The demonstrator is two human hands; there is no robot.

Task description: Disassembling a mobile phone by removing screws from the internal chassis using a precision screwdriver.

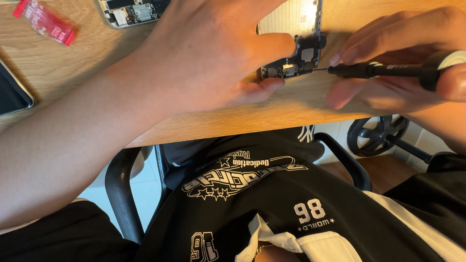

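- Wooden desk [291,109], lit warm from the upper right; the person sits in a black chair [121,194] pulled close, with pale tile floor below the desk edge.
- Right hand [403,63]: fingers pinched around a black screwdriver [388,70], held almost level, shaft pointing left. Thumb and forefinger sit forward on the shaft; the rest of the hand cups the handle.
- Driver tip meets the lower edge of an opened phone [296,48], at the dark connector end nearest the person. The screw head itself is too small to make out.
- Left hand [213,53]: laid over the phone from the left, thumb pressed on the dark bracket, a finger curled under the bottom edge. It is clamping the phone flat to the desk, not gripping a tool.
- Judgement: the low driver angle risks cam-out. Better to keep the tip square in the head, press along the shaft, and turn slowly from the fingertips only.
- Judgement: the left thumb is close to the tip; a slip would hit it or the bracket. Keep holding pressure steady so the phone cannot slide.
- Further out: a second opened phone [131,12] at the top edge, a red packet [46,22] top left, a dark tablet [12,92] at far left. All well apart from the work.
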